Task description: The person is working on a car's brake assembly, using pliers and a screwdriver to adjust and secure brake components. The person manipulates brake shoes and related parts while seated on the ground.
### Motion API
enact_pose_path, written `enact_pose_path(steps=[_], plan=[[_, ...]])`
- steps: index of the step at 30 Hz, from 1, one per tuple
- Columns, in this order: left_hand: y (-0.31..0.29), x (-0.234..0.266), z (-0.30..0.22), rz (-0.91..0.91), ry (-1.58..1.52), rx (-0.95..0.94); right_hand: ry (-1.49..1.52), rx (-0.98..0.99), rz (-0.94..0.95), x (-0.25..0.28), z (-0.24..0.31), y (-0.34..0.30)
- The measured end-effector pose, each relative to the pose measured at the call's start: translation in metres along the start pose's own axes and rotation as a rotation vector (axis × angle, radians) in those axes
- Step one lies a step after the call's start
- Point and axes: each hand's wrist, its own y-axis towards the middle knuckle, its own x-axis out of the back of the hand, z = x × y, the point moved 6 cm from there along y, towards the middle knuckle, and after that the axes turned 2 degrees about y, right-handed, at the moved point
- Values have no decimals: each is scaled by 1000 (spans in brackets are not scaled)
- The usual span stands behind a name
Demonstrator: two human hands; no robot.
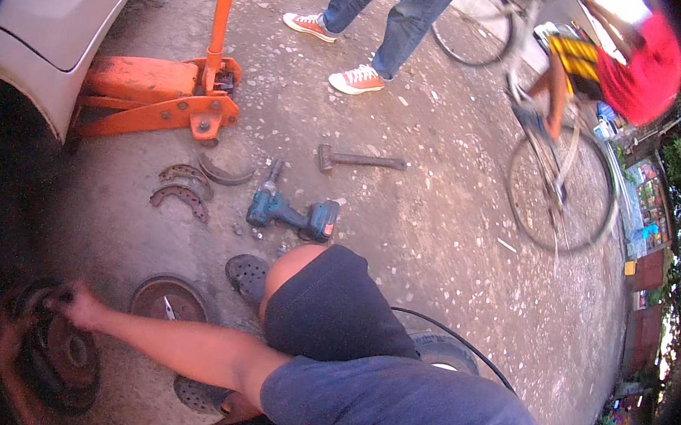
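Outdoors, gritty pavement (439,223), perhaps concrete.

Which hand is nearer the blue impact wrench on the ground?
Right. The right hand rests on the wheel hub, down-left of the impact wrench; the left hand is farther left, in shadow.

Orange floor jack (153,97), hammer (358,160), cordless drill (292,214) — passing bicycle (560,177).

Soft daylight; left side shadowed; cyclist blurred; fisheye vignette.
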Motion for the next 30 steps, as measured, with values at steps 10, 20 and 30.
enact_pose_path(steps=[10, 20, 30], plan=[[52, 50, 129, -71, 728, -358, -288, -141, 29, 49, -8, -7], [-19, 62, 40, -1, 377, -101, -316, -353, -181, 98, -38, -20], [-54, -22, -123, -52, 331, 101, 321, -174, -28, 41, 34, -19]])
